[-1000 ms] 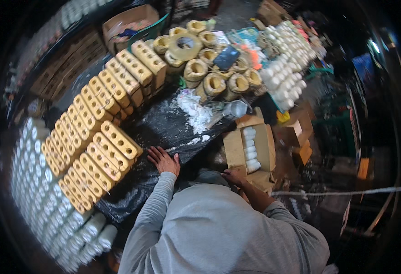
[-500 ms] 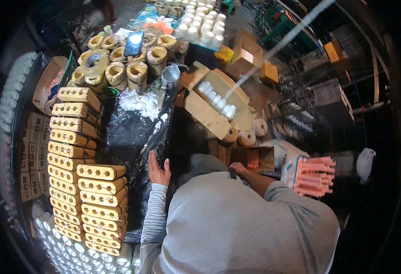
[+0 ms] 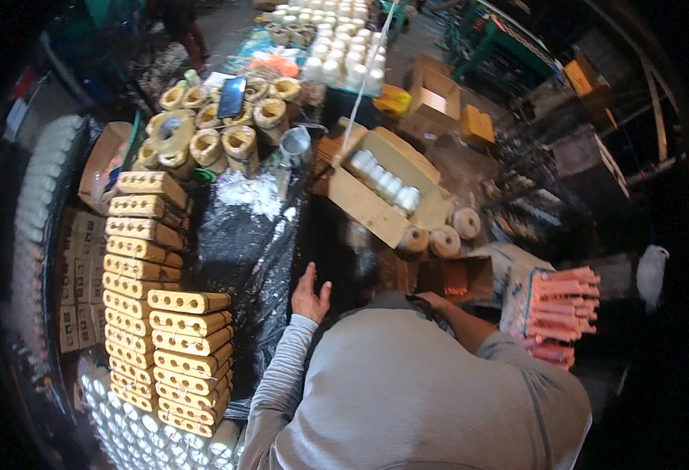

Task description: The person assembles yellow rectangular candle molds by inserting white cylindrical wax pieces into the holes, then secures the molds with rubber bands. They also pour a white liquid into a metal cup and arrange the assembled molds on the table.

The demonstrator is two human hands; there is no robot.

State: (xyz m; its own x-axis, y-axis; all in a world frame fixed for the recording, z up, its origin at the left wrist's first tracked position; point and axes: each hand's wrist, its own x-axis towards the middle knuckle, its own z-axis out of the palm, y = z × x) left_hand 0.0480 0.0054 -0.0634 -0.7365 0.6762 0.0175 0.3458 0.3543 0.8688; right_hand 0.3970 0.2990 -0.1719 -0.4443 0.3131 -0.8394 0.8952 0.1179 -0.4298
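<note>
My left hand (image 3: 309,299) is open, thumb apart from the fingers, with nothing in it. It hovers by the right edge of a table covered in black plastic (image 3: 239,243). Left of it stand stacked yellow blocks (image 3: 191,323), each with a row of round holes. My right hand (image 3: 432,303) is down at my waist, against something dark; its fingers are mostly hidden, and I cannot make out whether it grips anything. Just beyond it is an open cardboard box (image 3: 474,276) with orange-pink pieces inside.
White powder (image 3: 246,194) and a metal cup (image 3: 295,142) lie beyond, before yellow hollow cylinders (image 3: 239,145) topped by a phone (image 3: 232,98) and a tape roll (image 3: 172,135). Right: a carton (image 3: 360,210) of white cylinders, twine spools (image 3: 444,241), a bundle of pink sticks (image 3: 565,301).
The whole view has shifted, so the scene sits farther right and slightly lower. My left hand has moved a little right, off the table's edge. My right hand stays at my waist.
</note>
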